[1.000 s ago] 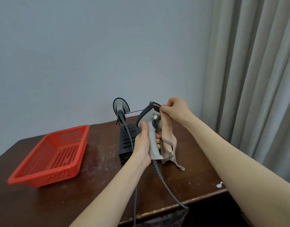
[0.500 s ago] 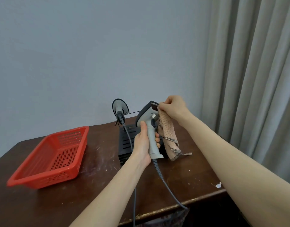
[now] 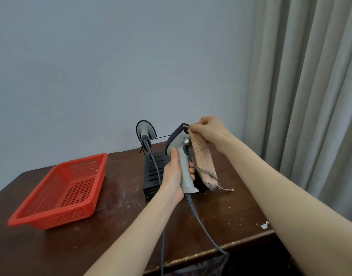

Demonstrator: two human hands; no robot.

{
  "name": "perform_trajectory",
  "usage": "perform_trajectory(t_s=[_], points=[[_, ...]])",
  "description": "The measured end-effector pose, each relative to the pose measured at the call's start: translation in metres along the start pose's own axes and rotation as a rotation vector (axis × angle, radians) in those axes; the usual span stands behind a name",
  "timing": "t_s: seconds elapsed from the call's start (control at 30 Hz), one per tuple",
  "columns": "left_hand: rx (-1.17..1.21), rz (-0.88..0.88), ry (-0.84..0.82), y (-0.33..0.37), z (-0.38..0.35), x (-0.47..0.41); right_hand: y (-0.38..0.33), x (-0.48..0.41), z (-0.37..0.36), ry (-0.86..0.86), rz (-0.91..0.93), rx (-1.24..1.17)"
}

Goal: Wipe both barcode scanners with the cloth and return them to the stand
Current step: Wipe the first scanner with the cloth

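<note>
My left hand (image 3: 174,175) grips the grey handle of a barcode scanner (image 3: 181,154), held upright above the table. My right hand (image 3: 208,131) pinches a pink cloth (image 3: 204,164) against the scanner's dark front window; the rest of the cloth hangs down beside the handle. A second scanner (image 3: 145,132) sits upright at the back on the black slotted stand (image 3: 153,172). Both scanners have grey coiled cables that run off the table's front edge.
A red perforated plastic basket (image 3: 59,192) sits on the left of the dark wooden table (image 3: 119,216). A grey curtain (image 3: 310,86) hangs at the right, a plain wall behind. A small white scrap (image 3: 264,225) lies near the table's front right edge.
My right hand has slid the cloth slightly up along the scanner's front window. The cloth's hanging end has swung and folded. My left hand holds the scanner almost still.
</note>
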State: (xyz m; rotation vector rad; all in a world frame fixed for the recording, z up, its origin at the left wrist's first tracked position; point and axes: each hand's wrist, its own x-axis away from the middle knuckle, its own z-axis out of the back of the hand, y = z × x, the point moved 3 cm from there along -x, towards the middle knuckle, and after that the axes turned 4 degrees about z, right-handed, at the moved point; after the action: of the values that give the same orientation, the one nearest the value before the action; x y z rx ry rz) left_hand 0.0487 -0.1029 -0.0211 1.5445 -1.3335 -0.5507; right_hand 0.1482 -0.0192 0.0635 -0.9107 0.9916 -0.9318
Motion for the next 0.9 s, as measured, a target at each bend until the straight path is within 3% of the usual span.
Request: perform_trajectory(t_s=[0.27, 0.37, 0.5, 0.73, 0.9], points=[[0.007, 0.01, -0.003, -0.001, 0.002, 0.001, 0.009, -0.001, 0.006, 0.051, -0.062, -0.005], [0.012, 0.005, -0.006, -0.001, 0.002, 0.0, 0.005, 0.006, 0.003, -0.077, -0.074, -0.166], [0.009, 0.009, -0.006, -0.002, 0.001, -0.001, 0.004, 0.008, -0.001, -0.181, -0.065, -0.14], [0.029, 0.026, -0.023, -0.002, -0.001, 0.0, 0.01, -0.001, 0.007, -0.01, -0.01, 0.057], [0.008, 0.022, -0.023, -0.003, 0.001, 0.0, 0.013, -0.003, 0.01, 0.09, -0.02, 0.05]])
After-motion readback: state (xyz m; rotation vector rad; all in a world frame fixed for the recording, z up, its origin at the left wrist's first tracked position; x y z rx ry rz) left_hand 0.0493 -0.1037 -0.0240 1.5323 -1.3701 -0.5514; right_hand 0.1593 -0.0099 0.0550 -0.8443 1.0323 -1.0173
